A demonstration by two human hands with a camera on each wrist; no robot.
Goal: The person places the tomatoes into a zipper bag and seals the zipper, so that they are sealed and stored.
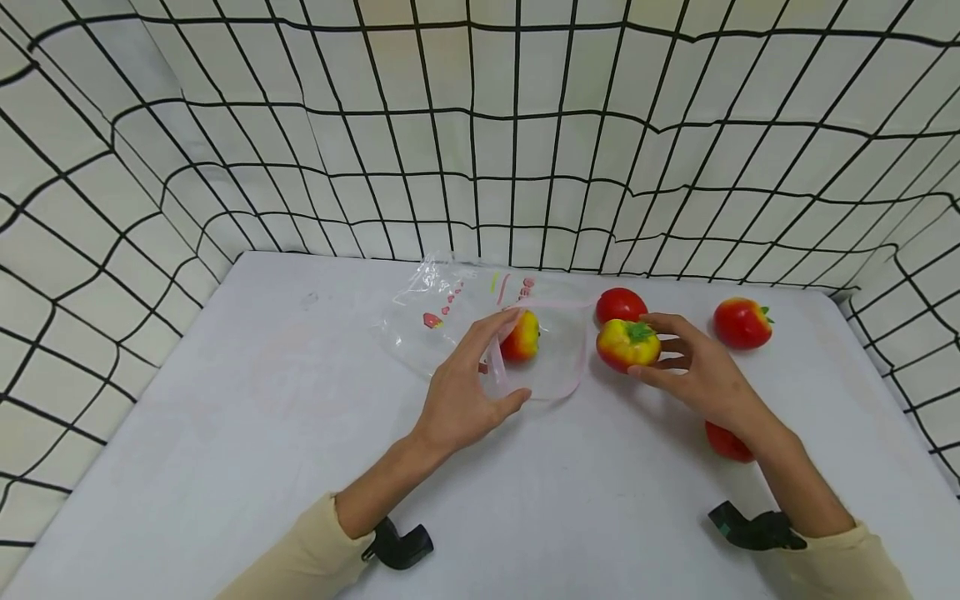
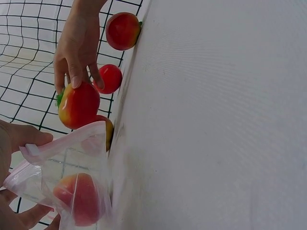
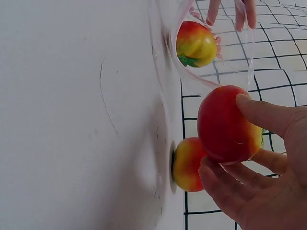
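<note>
My left hand [image 1: 461, 404] holds the mouth of a clear zip bag [image 1: 557, 379] with a pink edge, the thumb at one side of the opening and the fingers at the other. Inside lies a red-and-yellow bell pepper [image 1: 522, 337]. To the right, my right hand [image 1: 701, 379] pinches another red-and-yellow bell pepper [image 1: 626, 346] between thumb and fingers, its green stem showing. In the right wrist view this held pepper [image 3: 228, 125] is close beside the bag's opening, overlapping the pink rim.
Behind the held pepper sits a red one [image 1: 619, 305]. Another with a green stem [image 1: 741, 323] is at the far right, and a red one [image 1: 727, 443] is partly hidden by my right wrist. Black netting [image 1: 517, 115] rises around the white table [image 1: 247, 400].
</note>
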